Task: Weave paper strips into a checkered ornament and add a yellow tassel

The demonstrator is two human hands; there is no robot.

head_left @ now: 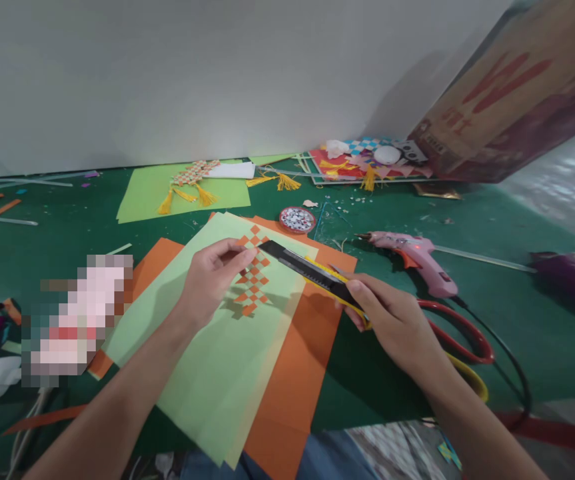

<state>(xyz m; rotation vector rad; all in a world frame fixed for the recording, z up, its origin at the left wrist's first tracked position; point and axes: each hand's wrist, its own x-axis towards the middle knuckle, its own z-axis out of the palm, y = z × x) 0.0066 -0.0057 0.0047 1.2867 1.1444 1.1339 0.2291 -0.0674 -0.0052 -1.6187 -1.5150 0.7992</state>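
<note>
My left hand [214, 277] pinches the upper part of a woven checkered paper strip [253, 280], orange and pale green with zigzag edges. The strip hangs above a stack of light green paper [187, 373], which overlaps orange sheets [312, 347]. In my right hand [392, 317] is a black and yellow box cutter [312, 275], its front end close to my left fingertips and the strip. Whether its blade is out I cannot tell. Scissors handles [467, 333], red and yellow, show beside my right wrist, partly hidden by the arm.
A pink glue gun [412, 253] with a glue stick lies to the right. Behind the paper is a small dish of beads [297, 219]. Tasselled woven pieces [194, 177] lie farther back. A printed bag [502, 100] stands back right; a blurred pink object [82, 313] is left.
</note>
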